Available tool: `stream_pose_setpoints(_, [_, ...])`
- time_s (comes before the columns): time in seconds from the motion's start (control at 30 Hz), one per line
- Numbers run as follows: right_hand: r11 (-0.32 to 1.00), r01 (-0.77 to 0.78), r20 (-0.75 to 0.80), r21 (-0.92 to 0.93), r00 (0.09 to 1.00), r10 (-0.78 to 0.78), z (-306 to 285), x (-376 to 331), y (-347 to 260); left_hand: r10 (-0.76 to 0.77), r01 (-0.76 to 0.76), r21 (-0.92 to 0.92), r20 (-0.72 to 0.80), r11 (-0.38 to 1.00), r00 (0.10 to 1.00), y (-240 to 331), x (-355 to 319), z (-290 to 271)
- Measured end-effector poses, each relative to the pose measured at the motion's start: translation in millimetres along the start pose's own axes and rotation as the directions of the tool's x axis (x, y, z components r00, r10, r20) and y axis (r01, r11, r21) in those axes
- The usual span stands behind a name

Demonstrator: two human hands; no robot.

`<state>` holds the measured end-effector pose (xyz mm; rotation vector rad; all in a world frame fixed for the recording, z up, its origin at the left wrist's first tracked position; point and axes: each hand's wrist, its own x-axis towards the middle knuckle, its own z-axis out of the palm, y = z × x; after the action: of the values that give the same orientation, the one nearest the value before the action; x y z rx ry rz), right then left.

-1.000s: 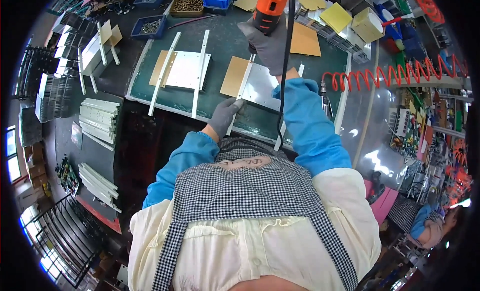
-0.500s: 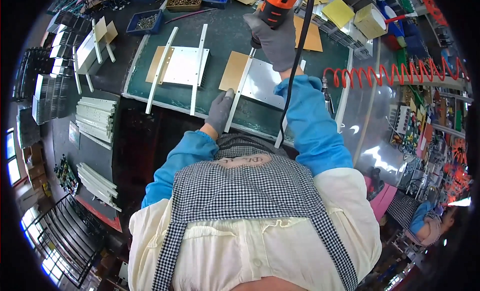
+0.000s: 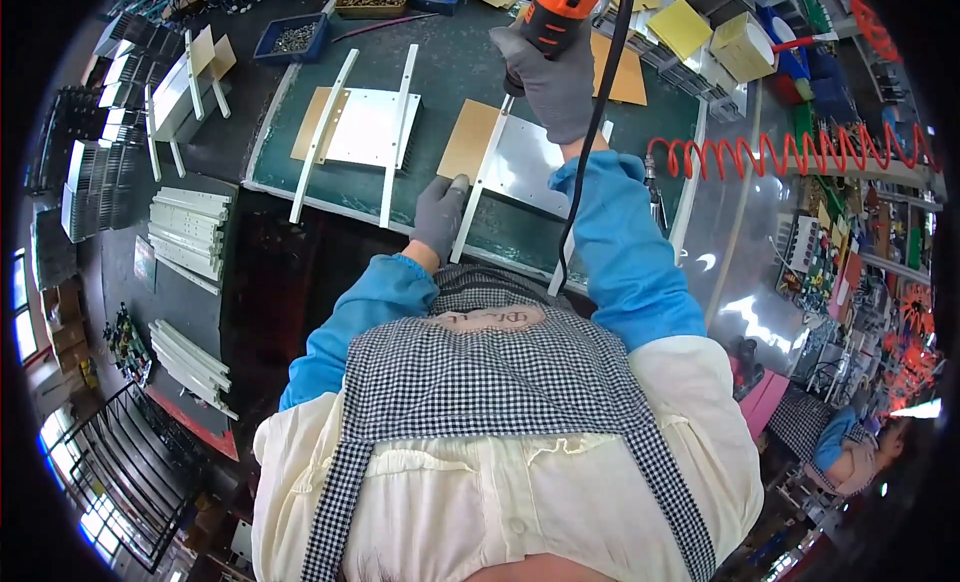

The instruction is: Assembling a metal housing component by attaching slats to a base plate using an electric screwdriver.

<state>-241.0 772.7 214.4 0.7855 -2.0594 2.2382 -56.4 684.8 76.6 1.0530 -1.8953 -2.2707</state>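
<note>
My right hand (image 3: 560,87), in a grey glove, is closed around an orange and black power screwdriver (image 3: 562,14). Its tip points down at the upper end of a white metal rail (image 3: 484,172). That rail lies across a shiny silver metal plate (image 3: 525,162) with a brown board (image 3: 467,140) at its left side. My left hand (image 3: 440,217), also gloved, is closed at the rail's lower part, by the board's near edge; some fingers are hidden. To the left lies a similar finned plate (image 3: 365,128) with two rails across it.
Blue bins of small hardware (image 3: 292,39) stand at the back left of the green bench (image 3: 270,167). White rails (image 3: 188,232) are stacked on a side table. A black cable (image 3: 598,112) hangs past my right arm; a red coiled hose (image 3: 770,152) stretches to the right.
Both hands keep nearly the same places. The screwdriver stays at the rail's upper end, and the view has shifted slightly.
</note>
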Motion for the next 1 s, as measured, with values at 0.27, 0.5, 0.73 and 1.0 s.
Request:
stream_pose_setpoints(0.27, [0.999, 0.032, 0.049, -0.004, 0.998, -0.031, -3.6, 1.0, 2.8, -0.246, 0.248, -0.198, 0.036, 0.948, 0.969, -6.9, 1.9, -20.6])
stream_pose_setpoints(0.5, [0.94, -0.03, 0.127, 0.34, 0.992, -0.014, -11.7, -3.5, -47.8, 0.091, -0.029, -0.265, 0.227, 0.964, 0.97, -7.3, -8.1, -59.8])
stream_pose_setpoints(0.73, [0.822, -0.077, 0.109, 0.565, 0.994, 0.019, -12.7, -40.8, -57.8, -0.1, 0.398, -0.657, 0.442, 0.64, 0.892, 33.9, -25.8, -47.4])
stream_pose_setpoints(1.0, [0.777, -0.085, 0.007, 0.623, 0.995, 0.103, 0.3, -65.7, -62.7, -0.121, 0.439, -0.616, 0.488, 0.655, 0.865, 36.4, -33.7, -38.4])
